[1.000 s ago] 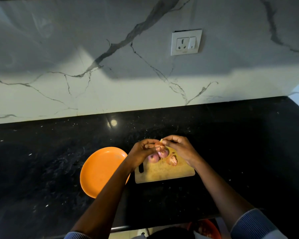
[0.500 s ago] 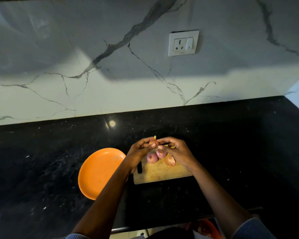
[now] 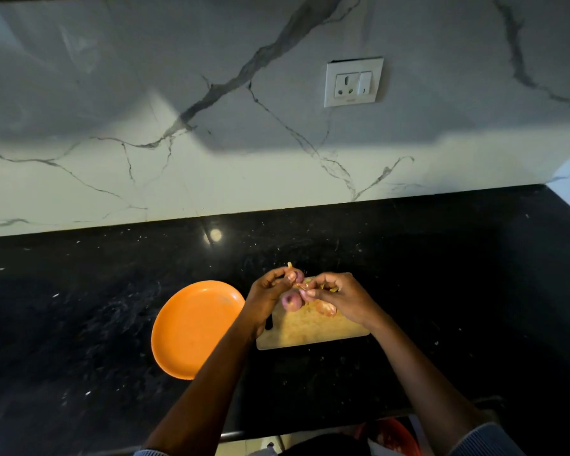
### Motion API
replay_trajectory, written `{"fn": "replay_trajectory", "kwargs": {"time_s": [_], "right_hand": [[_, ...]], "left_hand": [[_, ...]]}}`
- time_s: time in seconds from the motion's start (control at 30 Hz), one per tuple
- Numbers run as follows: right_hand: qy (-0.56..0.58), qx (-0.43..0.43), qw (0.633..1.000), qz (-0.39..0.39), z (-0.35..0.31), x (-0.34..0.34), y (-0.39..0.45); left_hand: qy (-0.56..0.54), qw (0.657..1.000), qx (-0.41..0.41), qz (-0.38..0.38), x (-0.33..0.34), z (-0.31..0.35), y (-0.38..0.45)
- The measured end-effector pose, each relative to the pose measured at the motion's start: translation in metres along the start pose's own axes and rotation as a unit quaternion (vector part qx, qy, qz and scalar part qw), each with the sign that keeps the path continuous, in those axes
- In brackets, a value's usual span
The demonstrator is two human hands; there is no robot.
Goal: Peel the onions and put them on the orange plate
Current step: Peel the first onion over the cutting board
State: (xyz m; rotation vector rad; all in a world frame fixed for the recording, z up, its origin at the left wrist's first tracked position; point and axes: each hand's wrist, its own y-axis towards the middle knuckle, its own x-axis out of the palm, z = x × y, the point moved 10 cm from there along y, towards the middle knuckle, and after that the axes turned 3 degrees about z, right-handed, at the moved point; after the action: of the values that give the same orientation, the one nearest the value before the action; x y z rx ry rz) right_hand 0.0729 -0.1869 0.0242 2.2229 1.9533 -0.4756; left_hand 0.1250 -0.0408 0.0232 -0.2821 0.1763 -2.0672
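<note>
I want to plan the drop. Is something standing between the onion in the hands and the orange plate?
Nothing visible blocks it. The onion, held by the left hand, only has to pass left over that hand's own wrist to the orange plate, which lies bare.

You can read no text here; the wall socket [image 3: 353, 82], far beyond your fingers, carries a small mark, too blurred to read.

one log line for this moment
left hand holds onion | right hand pinches skin | orange plate bare | stage: peeling
</note>
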Motion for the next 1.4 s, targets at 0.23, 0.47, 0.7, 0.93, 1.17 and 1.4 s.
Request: {"fn": "replay_trajectory", "kwargs": {"time_s": [0.23,0.47,0.7,0.93,1.17,1.4], "right_hand": [[-0.042,0.022,0.999,0.000,0.008,0.002,-0.002],[-0.062,0.029,0.997,-0.018,0.013,0.007,-0.007],[-0.164,0.051,0.985,-0.008,0.043,0.008,-0.005],[-0.130,-0.043,0.987,0.081,0.000,-0.004,0.003],[-0.148,-0.087,0.982,0.076,-0.021,0.004,0.007],[-0.170,-0.036,0.985,0.003,0.005,0.012,0.000]], "left_hand": [[-0.004,0.999,-0.020,0.027,0.008,-0.019,0.000],[-0.070,0.981,-0.084,0.161,-0.017,-0.023,-0.003],[-0.039,0.989,-0.080,0.121,-0.019,-0.009,-0.005],[0.021,0.990,-0.100,0.094,-0.012,-0.023,-0.010],[0.028,0.993,-0.092,0.072,-0.006,-0.016,-0.007],[-0.002,0.982,-0.107,0.159,-0.036,-0.022,-0.009]]}}
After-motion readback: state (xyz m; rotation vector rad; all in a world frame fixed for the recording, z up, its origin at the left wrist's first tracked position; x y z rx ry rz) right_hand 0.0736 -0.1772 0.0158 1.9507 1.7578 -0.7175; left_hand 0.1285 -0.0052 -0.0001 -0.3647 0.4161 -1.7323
